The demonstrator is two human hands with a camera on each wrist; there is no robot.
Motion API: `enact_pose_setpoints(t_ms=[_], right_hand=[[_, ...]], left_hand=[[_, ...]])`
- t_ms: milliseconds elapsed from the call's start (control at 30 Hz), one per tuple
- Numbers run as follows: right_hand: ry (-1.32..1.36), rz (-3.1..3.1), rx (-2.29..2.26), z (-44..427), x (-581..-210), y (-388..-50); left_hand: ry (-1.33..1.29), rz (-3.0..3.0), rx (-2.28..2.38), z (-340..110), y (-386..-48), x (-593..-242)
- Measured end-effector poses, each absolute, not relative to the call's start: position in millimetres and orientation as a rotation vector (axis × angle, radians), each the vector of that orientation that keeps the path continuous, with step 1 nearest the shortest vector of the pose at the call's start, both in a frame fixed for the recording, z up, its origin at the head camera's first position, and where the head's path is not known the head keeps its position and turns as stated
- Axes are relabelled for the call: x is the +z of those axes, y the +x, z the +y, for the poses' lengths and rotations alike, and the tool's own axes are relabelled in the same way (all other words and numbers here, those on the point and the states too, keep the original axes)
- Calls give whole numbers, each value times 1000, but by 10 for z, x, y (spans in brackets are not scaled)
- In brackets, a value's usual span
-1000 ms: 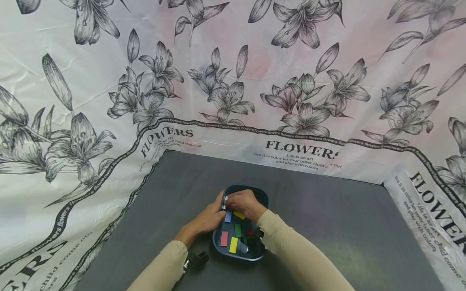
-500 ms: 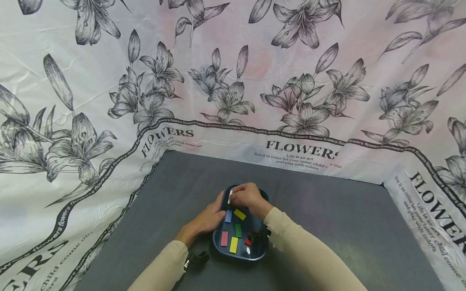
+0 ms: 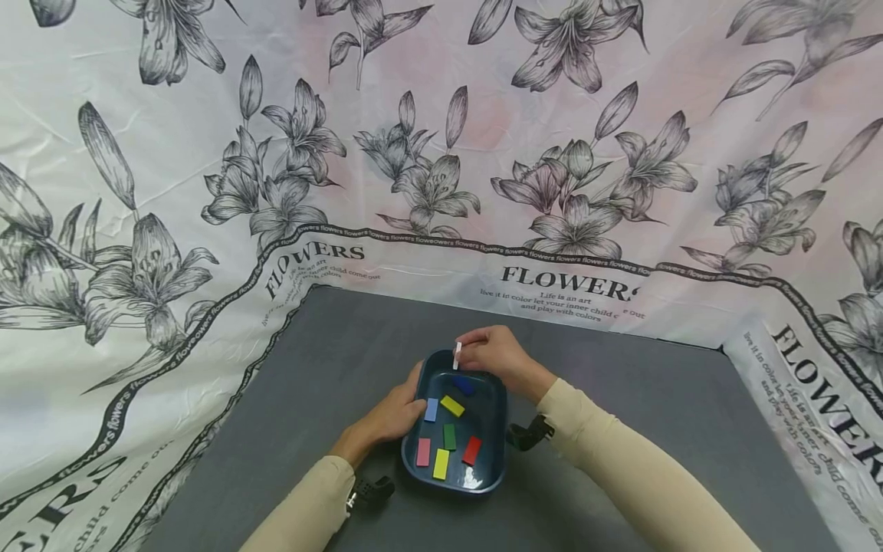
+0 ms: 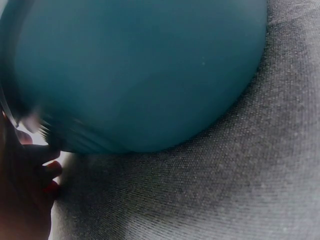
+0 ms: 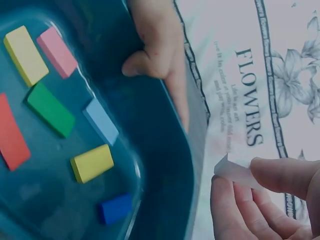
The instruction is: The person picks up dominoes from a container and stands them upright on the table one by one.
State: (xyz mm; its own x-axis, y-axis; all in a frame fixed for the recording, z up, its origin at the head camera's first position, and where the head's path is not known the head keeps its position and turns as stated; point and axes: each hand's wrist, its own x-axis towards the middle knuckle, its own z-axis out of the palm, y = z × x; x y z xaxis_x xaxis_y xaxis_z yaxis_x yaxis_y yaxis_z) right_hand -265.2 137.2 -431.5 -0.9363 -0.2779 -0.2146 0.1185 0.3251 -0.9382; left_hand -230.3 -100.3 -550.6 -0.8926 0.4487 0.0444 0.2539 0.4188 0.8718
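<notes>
While the left hand (image 3: 398, 410) steadies the tray (image 3: 479, 414) at its left wall, thumb inside and fingers outside, the right hand (image 3: 497, 356) has the white block (image 3: 457, 356) up at the tray's far rim. Right grip: closed to the block's thickness, thumb against fingers, block stood roughly on end. Can't tell if it touches the rim; looks raised.

Handling, my read: block is small, light, stiff, hard to break. Faces look smooth, so a loose pinch could let it twist. Take it by the broad faces near mid-length, leave the lower end free. Tray looks like stiff, light plastic and might slide if bumped; thumb-over-wall is the right hold.

Inside tray: dark blue block (image 3: 464, 385) at the far end, light blue block (image 3: 431, 409) by the left wall near the thumb, red block (image 3: 472, 451) toward the right wall, green block (image 3: 450, 437) mid-floor, pink block (image 3: 424, 452) near-left.

Versus half a second ago: right hand was inside the tray near its far-left wall with the white block; now it's farther and to the right, at the far rim. Dark blue block now shows, red one fully uncovered. Left hold looks unchanged.
</notes>
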Motion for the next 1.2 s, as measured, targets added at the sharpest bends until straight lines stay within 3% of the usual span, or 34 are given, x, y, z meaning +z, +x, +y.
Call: enact_pose_setpoints(t_ms=[700, 1200], right_hand=[[-205, 2366, -1533, 2242, -4122, -2611], [-196, 2535, -1453, 2745, -4465, -2404]], left_hand=[[529, 2478, 1464, -965, -2260, -5511], [536, 2455, 1469, -972, -2268, -5504]])
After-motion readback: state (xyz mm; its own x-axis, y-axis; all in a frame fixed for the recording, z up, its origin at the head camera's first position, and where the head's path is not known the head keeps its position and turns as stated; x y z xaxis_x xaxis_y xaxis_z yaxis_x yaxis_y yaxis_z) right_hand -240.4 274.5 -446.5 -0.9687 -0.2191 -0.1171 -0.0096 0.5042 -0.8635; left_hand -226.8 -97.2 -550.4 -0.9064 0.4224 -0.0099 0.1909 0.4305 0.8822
